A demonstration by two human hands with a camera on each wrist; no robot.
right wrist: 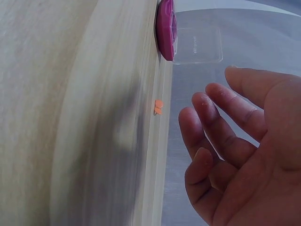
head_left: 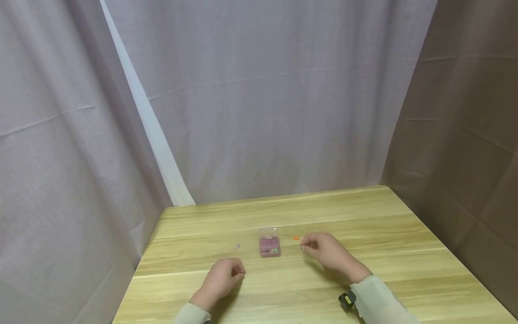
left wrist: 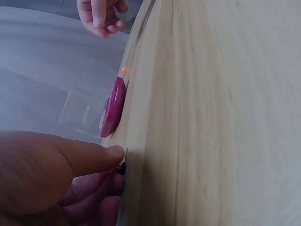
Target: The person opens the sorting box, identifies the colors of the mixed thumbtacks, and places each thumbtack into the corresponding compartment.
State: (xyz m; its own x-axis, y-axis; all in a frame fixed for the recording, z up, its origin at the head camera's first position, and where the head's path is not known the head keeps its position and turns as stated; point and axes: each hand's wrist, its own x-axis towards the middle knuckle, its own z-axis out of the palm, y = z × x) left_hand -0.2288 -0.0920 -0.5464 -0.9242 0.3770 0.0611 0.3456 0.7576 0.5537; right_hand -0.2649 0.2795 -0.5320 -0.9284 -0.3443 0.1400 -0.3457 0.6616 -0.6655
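Note:
A small pink pill case (head_left: 270, 247) stands on the table, its clear lid (head_left: 268, 232) raised. Green and pale pieces (head_left: 274, 250) lie in its front compartments. To its right are small orange pieces (right wrist: 158, 107), just ahead of my right hand (head_left: 325, 249), whose fingers are loosely bent and hold nothing. My left hand (head_left: 223, 276) hovers low at the front left, fingers loosely curled, apparently without anything in them. Two tiny purplish pieces (head_left: 236, 247) lie beyond it. By its thumb, the left wrist view shows a small dark spot (left wrist: 122, 168), too unclear to name.
The wood-grain table (head_left: 307, 297) has its far edge close to a grey curtain (head_left: 259, 135). More curtain hangs at the left and the right. A black wrist device (head_left: 346, 300) sits at the right sleeve (head_left: 380, 299).

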